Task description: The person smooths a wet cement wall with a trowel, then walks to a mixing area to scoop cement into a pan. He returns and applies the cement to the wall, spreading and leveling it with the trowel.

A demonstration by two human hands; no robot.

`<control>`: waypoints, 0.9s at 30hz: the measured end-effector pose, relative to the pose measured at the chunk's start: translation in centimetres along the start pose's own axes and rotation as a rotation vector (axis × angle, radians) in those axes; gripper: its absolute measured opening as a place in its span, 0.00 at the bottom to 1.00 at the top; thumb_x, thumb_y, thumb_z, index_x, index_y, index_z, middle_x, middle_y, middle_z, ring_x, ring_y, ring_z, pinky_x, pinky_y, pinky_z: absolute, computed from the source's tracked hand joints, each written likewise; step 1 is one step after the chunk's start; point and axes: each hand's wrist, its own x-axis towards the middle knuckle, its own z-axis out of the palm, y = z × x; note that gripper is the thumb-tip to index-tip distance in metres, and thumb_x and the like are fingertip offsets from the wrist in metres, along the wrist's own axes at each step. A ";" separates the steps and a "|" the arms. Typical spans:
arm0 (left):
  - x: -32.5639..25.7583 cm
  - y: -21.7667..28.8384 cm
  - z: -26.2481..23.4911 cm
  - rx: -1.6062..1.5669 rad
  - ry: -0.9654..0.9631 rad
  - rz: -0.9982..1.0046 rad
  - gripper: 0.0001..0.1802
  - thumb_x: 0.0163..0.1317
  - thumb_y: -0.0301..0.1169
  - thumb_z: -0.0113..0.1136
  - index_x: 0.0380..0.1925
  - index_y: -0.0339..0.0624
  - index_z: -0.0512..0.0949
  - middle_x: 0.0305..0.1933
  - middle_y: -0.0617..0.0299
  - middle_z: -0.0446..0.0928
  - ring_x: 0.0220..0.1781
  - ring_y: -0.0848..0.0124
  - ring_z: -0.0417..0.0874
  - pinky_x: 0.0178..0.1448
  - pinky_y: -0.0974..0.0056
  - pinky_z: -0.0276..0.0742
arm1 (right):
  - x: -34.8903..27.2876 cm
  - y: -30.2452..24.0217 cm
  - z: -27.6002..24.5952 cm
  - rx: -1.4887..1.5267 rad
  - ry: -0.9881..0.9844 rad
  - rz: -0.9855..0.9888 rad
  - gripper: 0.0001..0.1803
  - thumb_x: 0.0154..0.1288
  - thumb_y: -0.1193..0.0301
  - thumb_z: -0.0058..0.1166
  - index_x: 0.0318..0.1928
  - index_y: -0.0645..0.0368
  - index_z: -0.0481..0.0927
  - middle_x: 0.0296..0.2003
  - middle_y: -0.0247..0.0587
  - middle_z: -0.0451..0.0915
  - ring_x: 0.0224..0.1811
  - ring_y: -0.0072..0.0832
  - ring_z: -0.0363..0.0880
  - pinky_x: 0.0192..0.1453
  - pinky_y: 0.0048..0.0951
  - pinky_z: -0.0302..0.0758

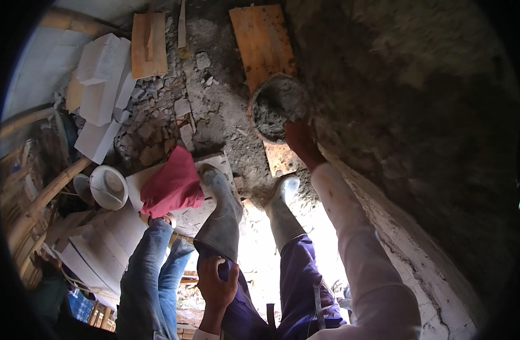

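Observation:
A round bucket point(252, 116) of wet grey mortar point(279, 99) stands by the wall on the right, tilted slightly toward me. My right hand point(299, 137) reaches down to the near right part of its rim with fingers curled at the mortar's edge. Whatever those fingers grip is hidden. Lying on my left thigh, just above the knee boot, is my left hand point(217, 283); its thumb and fingers are apart and it holds nothing. Grey rubber boots point(223, 218) cover my lower legs.
Orange-brown boards point(264, 42) lie under and beyond the bucket. A rough plastered wall point(407, 113) rises at right. Left are white blocks point(98, 105), rubble point(149, 122), a white bucket point(108, 187), bamboo poles point(47, 201), a red cloth point(173, 184) and another person's jeans-clad legs point(141, 283).

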 end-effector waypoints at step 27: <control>1.2 0.9 -1.2 -0.088 -0.007 -0.139 0.24 0.53 0.40 0.75 0.45 0.40 0.79 0.48 0.50 0.81 0.53 0.50 0.81 0.57 0.50 0.78 | -0.5 2.2 4.0 -0.028 0.364 -0.003 0.14 0.70 0.71 0.51 0.53 0.59 0.78 0.41 0.59 0.82 0.42 0.55 0.85 0.46 0.53 0.80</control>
